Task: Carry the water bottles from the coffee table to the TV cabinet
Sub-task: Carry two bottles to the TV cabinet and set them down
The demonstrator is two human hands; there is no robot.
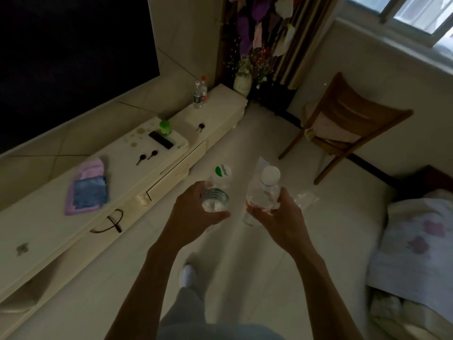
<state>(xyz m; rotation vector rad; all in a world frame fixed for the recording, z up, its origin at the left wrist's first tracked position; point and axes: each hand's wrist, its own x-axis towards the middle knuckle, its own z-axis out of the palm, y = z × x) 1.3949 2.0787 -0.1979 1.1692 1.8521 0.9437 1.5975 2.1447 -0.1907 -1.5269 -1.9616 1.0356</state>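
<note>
Dead centre of the frame, the person has a water bottle in each hand. The left hand (196,213) is wrapped around the green-logo bottle (215,200), fingers curled around the body, and the bottle is tipped so its base faces the camera. The right hand (277,214) grips the white-capped bottle (263,192) around its middle, cap pointing away and up. Both bottles are over the floor and touch nothing but the hands.

The TV cabinet (49,231) runs along the left side, from lower left up toward the middle. Two bottles (199,94) stand on its far end at upper centre, so that looks like the drop-off spot. Closer along the tabletop are a small green bottle (164,127), a black remote (161,140), some keys (147,155) and a pink and blue cloth (88,190). The TV (61,57) fills the upper left, a wooden chair (343,128) sits at right, and a bed (416,241) is at the right edge. No coffee table in view.

So this looks like the carrying leg: bottles picked up, not yet set down. The next move calls for swinging left toward the cabinet, turning each bottle upright, and landing it on a bare patch, probably by the other two, without knocking them or the remote.
</note>
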